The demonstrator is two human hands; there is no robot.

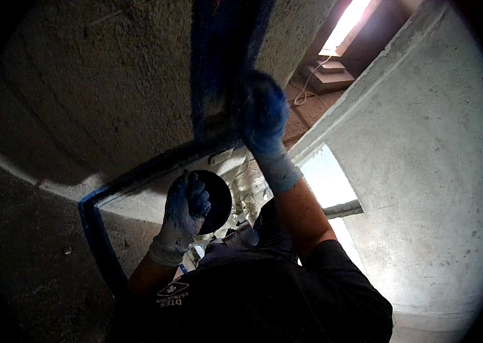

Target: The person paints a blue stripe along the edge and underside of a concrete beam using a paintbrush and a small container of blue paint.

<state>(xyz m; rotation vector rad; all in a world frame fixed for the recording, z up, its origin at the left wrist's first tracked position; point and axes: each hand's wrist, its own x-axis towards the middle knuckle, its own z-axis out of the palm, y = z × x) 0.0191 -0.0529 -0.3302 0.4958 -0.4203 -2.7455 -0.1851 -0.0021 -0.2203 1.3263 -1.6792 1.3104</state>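
Observation:
My left hand (185, 207) wears a pale work glove stained blue, its fingers curled over the rim of a dark round bucket (217, 203). What the bucket holds is lost in shadow. Higher up, my right hand (264, 111), in a glove heavily coloured blue, is closed and raised beside a rough wall (133, 74). Whatever it grips, if anything, blends into the dark. Just left of that hand a broad dark-blue painted band (218, 51) runs up the wall. A narrower blue stripe (138, 171) slants down leftward from it, then bends downward at a corner.
A pale plastered wall (413, 137) rises on the right, with a bright opening (327, 177) at its edge. Toward the upper right, a loose pale cord (304, 97) hangs by a stepped block (330, 74) beneath a bright window (347, 26). Deep shadow covers the left side.

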